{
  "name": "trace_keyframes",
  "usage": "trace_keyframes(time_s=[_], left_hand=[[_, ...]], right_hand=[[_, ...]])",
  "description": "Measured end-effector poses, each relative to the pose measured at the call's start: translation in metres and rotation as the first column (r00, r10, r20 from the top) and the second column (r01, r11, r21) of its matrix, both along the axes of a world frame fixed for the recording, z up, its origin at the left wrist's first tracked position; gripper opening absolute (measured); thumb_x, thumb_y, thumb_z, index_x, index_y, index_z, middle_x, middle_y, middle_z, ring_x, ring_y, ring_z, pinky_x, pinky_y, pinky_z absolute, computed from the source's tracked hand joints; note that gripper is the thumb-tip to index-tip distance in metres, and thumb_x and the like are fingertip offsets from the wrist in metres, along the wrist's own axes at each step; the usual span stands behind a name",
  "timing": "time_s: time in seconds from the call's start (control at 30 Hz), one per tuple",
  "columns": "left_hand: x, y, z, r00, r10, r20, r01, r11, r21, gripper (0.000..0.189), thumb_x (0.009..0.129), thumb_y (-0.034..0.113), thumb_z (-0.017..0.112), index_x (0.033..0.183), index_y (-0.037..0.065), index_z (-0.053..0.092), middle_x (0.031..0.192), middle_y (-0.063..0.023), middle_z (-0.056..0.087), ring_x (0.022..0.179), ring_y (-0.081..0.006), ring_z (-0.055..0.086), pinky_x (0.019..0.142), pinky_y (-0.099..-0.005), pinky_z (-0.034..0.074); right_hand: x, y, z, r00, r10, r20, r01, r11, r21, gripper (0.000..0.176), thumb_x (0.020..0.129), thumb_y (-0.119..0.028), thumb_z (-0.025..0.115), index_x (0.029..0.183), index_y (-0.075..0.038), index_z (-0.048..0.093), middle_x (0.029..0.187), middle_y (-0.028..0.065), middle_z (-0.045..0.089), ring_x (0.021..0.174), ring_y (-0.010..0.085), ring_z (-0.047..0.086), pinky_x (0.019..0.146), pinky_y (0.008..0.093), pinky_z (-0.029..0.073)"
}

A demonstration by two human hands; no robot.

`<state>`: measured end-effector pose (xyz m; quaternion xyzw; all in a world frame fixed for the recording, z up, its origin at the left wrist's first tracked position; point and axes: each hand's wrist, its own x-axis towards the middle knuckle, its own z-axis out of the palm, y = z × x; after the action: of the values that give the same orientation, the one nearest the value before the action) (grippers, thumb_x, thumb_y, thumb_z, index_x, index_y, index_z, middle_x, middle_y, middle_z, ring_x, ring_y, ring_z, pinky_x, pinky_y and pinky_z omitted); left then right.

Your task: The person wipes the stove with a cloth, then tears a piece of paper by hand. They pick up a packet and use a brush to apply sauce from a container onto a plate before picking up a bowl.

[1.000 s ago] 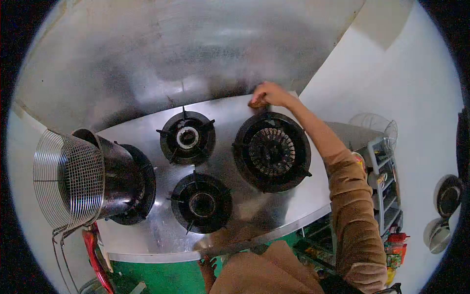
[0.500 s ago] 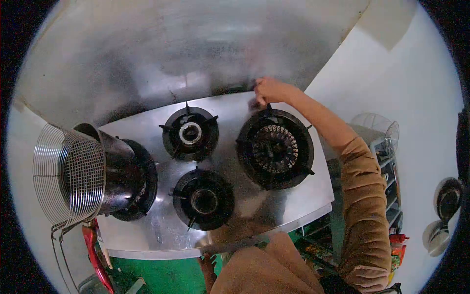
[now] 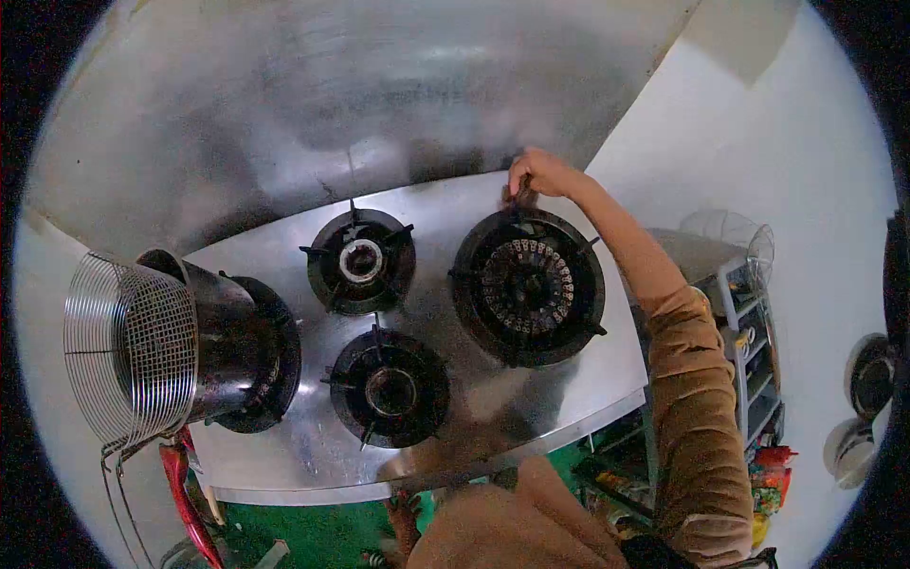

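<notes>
At the back edge of the steel stove top, my right hand is closed with its fingers pointing down. It is just behind the large burner, beside its rear support prong. Whatever the fingertips hold is hidden. My left hand hangs low at the front edge of the stove, dim and partly covered by my clothing; its fingers look apart. Two smaller burners, one at the rear and one at the front, lie left of the large burner.
On the left burner a dark pot appears tilted, with a wire frying basket at its mouth. A red handle hangs below. A steel backsplash rises behind. Right of the stove stands a shelf rack; pans are farther right.
My right hand has shifted slightly right along the back edge, and its fingers now point down more closely together. The view has moved a little. My left hand stays low at the front.
</notes>
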<state>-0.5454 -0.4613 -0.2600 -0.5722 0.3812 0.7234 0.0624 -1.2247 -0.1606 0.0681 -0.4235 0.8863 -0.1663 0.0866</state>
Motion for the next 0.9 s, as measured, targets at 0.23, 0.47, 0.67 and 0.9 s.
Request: trace_keyframes(time_s=[0.23, 0.47, 0.67, 0.9], left_hand=[[-0.013, 0.001, 0.022, 0.994, -0.076, 0.072, 0.079, 0.996, -0.047, 0.058, 0.087, 0.033, 0.055, 0.134, 0.024, 0.022, 0.112, -0.0106, 0.058, 0.083, -0.03, 0.062, 0.068, -0.046, 0.042], [0.002, -0.007, -0.007, 0.998, 0.019, -0.068, -0.006, 0.982, 0.186, 0.056, 0.088, 0.043, 0.048, 0.134, 0.021, 0.026, 0.106, -0.0099, 0.06, 0.082, -0.0282, 0.062, 0.063, -0.0425, 0.044], [-0.01, -0.019, 0.033, 0.999, 0.025, -0.032, -0.014, 0.956, 0.294, 0.054, 0.087, 0.047, 0.049, 0.131, 0.02, 0.03, 0.104, -0.0066, 0.06, 0.082, -0.0252, 0.062, 0.061, -0.0417, 0.044], [-0.04, -0.002, 0.086, 0.978, -0.207, 0.032, 0.209, 0.974, -0.085, 0.053, 0.086, 0.046, 0.053, 0.127, 0.021, 0.032, 0.103, -0.0066, 0.059, 0.084, -0.024, 0.06, 0.066, -0.0401, 0.042]], right_hand=[[0.026, 0.075, 0.0, 0.991, 0.001, 0.136, 0.018, 0.99, -0.137, 0.022, 0.058, 0.011, 0.054, 0.071, -0.003, 0.064, 0.076, 0.0066, 0.064, 0.076, 0.0238, 0.06, 0.072, 0.0327, 0.046], [0.004, 0.082, -0.033, 0.921, -0.273, -0.278, 0.251, 0.961, -0.114, 0.018, 0.071, -0.012, 0.066, 0.089, -0.011, 0.068, 0.084, 0.0139, 0.064, 0.08, 0.031, 0.059, 0.073, 0.0349, 0.047], [0.018, 0.031, -0.025, 0.942, -0.246, -0.228, 0.202, 0.958, -0.202, 0.025, 0.071, -0.012, 0.068, 0.097, -0.011, 0.066, 0.095, 0.0126, 0.064, 0.082, 0.0314, 0.06, 0.075, 0.0373, 0.047], [0.012, 0.085, -0.028, 0.933, -0.339, -0.117, 0.304, 0.921, -0.244, 0.017, 0.073, -0.009, 0.065, 0.089, -0.013, 0.068, 0.087, 0.0071, 0.066, 0.084, 0.0258, 0.062, 0.079, 0.0345, 0.047]])
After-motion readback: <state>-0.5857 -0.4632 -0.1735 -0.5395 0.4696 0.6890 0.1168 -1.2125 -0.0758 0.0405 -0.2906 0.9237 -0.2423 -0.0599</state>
